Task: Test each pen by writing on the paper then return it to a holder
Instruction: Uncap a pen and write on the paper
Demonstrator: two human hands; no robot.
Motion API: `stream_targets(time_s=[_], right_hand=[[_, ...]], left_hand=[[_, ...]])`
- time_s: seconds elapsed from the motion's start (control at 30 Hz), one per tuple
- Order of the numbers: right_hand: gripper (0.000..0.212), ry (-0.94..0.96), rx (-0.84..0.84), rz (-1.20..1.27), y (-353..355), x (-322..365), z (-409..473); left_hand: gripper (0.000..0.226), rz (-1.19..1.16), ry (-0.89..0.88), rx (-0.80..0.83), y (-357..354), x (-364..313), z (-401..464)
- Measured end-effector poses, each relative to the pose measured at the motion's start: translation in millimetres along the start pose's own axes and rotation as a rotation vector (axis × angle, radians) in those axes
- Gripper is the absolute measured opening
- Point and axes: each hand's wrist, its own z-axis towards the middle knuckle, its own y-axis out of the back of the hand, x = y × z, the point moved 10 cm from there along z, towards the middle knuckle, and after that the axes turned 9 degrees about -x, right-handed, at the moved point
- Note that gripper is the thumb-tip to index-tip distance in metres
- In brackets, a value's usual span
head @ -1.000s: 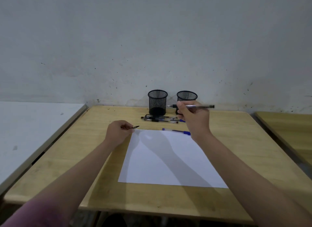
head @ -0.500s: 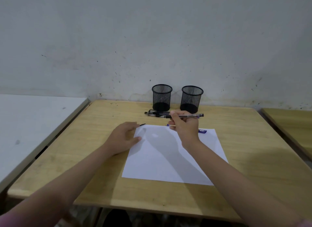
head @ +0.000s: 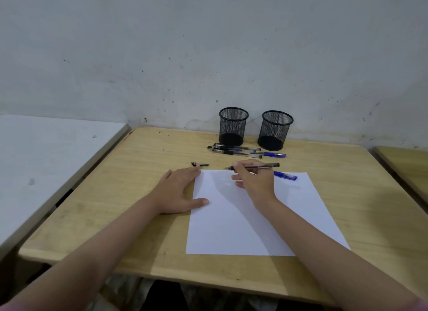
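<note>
A blank white sheet of paper (head: pixel 250 218) lies on the wooden desk (head: pixel 129 185). My right hand (head: pixel 254 183) grips an uncapped black pen (head: pixel 261 166) over the sheet's far edge, tip pointing left. My left hand (head: pixel 178 190) rests flat and open on the desk, thumb on the paper's left edge. A black pen cap (head: pixel 199 164) lies just beyond its fingertips. A blue pen (head: pixel 285 176) lies on the paper's far edge, partly behind my right hand. Several pens (head: pixel 240 150) lie before two black mesh holders, left holder (head: pixel 232 125), right holder (head: pixel 275 129).
The holders stand against a grey wall (head: pixel 208 56) at the desk's far edge. A white table (head: pixel 46 153) adjoins on the left, and another wooden desk (head: pixel 407 169) stands to the right across a gap.
My left hand has let the pen cap down on the desk and spread flat by the paper. My right hand has lowered the pen toward the sheet. The view has tilted down.
</note>
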Motion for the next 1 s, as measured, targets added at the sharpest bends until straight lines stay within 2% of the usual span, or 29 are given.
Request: stream_targets(time_s=[0.3, 0.4, 0.57, 0.77, 1.0], right_hand=[[0.027, 0.075, 0.171, -0.07, -83.3, 17.5, 2.8], [0.028, 0.099, 0.174, -0.096, -92.5, 13.0, 6.3], [0.024, 0.095, 0.082, -0.068, -83.1, 0.4, 14.3], [0.029, 0.106, 0.126, -0.06, -89.8, -1.5, 16.5], [0.031, 0.122, 0.108, -0.065, -91.1, 0.0, 16.0]], left_hand=[[0.102, -0.171, 0.06, -0.053, 10.9, -2.6, -2.1], [0.099, -0.089, 0.07, -0.056, 9.0, -1.1, -4.4], [0.094, 0.111, 0.103, -0.058, 6.6, 2.4, -13.1], [0.087, 0.087, 0.1, -0.017, 4.3, 4.8, -17.0], [0.094, 0.111, 0.073, 0.031, 3.1, 4.1, -20.2]])
